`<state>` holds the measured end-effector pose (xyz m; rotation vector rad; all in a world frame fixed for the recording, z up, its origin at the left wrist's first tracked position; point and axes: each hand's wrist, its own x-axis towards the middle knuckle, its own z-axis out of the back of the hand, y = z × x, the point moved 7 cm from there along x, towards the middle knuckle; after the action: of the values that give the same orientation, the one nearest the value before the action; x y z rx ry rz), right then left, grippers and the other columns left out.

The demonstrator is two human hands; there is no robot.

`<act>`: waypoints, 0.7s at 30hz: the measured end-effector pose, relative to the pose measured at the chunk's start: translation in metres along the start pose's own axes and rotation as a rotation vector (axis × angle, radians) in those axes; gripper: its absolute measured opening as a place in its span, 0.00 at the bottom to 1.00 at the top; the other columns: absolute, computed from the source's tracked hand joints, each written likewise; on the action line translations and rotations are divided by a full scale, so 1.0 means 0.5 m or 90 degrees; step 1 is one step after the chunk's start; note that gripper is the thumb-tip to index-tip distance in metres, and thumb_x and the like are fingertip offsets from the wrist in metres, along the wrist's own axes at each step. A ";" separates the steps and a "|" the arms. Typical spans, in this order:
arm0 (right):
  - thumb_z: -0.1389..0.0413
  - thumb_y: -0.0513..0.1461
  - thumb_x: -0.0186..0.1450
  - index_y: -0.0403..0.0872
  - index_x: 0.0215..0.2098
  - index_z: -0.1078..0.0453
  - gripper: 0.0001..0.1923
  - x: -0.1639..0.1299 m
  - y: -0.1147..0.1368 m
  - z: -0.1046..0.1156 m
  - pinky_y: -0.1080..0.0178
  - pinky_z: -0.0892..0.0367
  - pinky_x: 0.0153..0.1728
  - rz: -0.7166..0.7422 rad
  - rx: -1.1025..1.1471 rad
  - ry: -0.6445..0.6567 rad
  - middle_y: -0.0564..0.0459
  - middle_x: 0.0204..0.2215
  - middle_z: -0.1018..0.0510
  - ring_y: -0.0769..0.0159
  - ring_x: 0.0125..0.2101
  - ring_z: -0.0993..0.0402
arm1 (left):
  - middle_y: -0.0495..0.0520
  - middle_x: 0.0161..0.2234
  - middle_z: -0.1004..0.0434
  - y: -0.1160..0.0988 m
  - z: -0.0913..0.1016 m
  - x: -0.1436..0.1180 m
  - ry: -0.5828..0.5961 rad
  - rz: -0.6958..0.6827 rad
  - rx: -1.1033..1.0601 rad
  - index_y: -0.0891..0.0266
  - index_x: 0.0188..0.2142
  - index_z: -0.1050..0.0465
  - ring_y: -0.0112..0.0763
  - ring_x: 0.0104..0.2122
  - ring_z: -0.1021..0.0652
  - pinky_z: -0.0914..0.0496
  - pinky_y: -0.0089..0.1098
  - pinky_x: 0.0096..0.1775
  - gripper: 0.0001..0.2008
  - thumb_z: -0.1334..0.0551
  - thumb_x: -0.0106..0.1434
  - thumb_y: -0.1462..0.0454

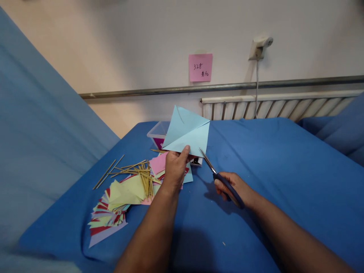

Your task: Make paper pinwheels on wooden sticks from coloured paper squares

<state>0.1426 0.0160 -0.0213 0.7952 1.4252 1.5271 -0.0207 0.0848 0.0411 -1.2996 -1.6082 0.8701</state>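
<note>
My left hand (176, 167) grips a square of light blue paper (186, 131) by its lower edge, thumb on top. A diagonal line crosses the sheet, and a cut or crease runs in from its right corner. In my right hand (231, 185) is a pair of scissors (226, 185) with dark blue handles. The blade tips meet the paper's lower right edge; whether they are parted I cannot make out. Beneath my left hand lie pink paper sheets (157, 163) and other coloured sheets.
Wooden sticks (146, 182) lie on yellow paper (127, 191) and beside a fanned stack of coloured paper strips (106, 223). A clear plastic box (157, 131) stands behind the paper. The blue-covered table (284, 170) backs onto a wall with a pipe (227, 87) and radiator (244, 106).
</note>
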 end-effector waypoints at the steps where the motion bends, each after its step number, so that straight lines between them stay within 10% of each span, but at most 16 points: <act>1: 0.48 0.51 0.63 0.45 0.26 0.37 0.19 0.000 0.001 0.000 0.69 0.42 0.18 0.000 0.001 0.001 0.57 0.16 0.32 0.73 0.16 0.36 | 0.61 0.45 0.22 0.000 0.000 0.000 -0.002 0.001 0.000 0.65 0.47 0.28 0.42 0.40 0.21 0.26 0.40 0.41 0.24 0.31 0.52 0.57; 21: 0.47 0.55 0.61 0.46 0.25 0.38 0.22 0.004 -0.011 -0.008 0.71 0.44 0.15 -0.034 0.027 0.001 0.59 0.16 0.33 0.75 0.14 0.37 | 0.60 0.43 0.22 -0.005 -0.004 -0.002 0.007 -0.016 0.006 0.65 0.46 0.28 0.41 0.40 0.21 0.26 0.41 0.42 0.20 0.33 0.55 0.59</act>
<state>0.1392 0.0158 -0.0275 0.7755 1.4721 1.4624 -0.0197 0.0831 0.0440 -1.2730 -1.6072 0.8527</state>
